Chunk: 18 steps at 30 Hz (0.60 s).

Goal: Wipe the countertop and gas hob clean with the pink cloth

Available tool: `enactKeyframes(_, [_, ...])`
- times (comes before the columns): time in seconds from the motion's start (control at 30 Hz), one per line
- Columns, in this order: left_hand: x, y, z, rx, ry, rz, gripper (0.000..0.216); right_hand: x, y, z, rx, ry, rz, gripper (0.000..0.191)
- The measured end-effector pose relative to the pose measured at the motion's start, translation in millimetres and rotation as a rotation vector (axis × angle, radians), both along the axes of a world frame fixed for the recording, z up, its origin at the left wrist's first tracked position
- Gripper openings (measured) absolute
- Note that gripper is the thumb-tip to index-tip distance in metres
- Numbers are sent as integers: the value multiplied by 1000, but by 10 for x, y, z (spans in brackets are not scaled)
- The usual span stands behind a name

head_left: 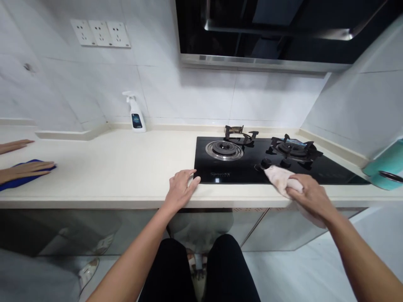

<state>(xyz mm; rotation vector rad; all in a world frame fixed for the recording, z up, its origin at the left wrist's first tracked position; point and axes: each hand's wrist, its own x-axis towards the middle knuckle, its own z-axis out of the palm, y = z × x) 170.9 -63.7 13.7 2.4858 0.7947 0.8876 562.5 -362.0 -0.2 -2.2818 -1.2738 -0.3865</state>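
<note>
My right hand (310,193) grips a pale, stained cloth (280,178) whose tip lies against the control knobs (266,162) at the front of the black glass gas stove (239,174). Part of the cloth hangs down over the counter edge. Resting at the stove's front left corner, my left hand (182,187) has its fingers apart and holds nothing. A bare burner (224,149) is on the stove's left side. Behind it a loose pot support (241,134) sits off the burner, while the right burner (296,149) has its support around it.
A white spray bottle (137,117) stands against the wall. At the far left, another person's hand presses a blue cloth (23,178) on the counter (110,167). A range hood (267,37) overhangs the stove. A teal container (387,165) stands at the right end.
</note>
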Motion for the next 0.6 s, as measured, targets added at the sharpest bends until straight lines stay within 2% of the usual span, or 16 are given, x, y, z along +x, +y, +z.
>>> enactKeyframes(0.1, [32,5,-13,2,-11,12,49,43,-83,13,0,92,-82,51])
enactKeyframes(0.2, [58,-6,-24,2,-13,20,51,-296,153,73,-45,127,24,52])
enactKeyframes(0.33, [65,-36,-19,-7,-24,38,50,-1140,656,141,-28,80,306,31])
enactKeyframes(0.4, [61,-44,-6,-14,-38,47,49,-1619,908,168,-1,85,389,26])
enactKeyframes(0.5, [48,-25,20,-76,-82,37,46,-2292,1248,183,25,104,508,30])
enactKeyframes(0.6, [23,45,37,-221,-142,-21,45,-2782,1500,125,40,48,629,36])
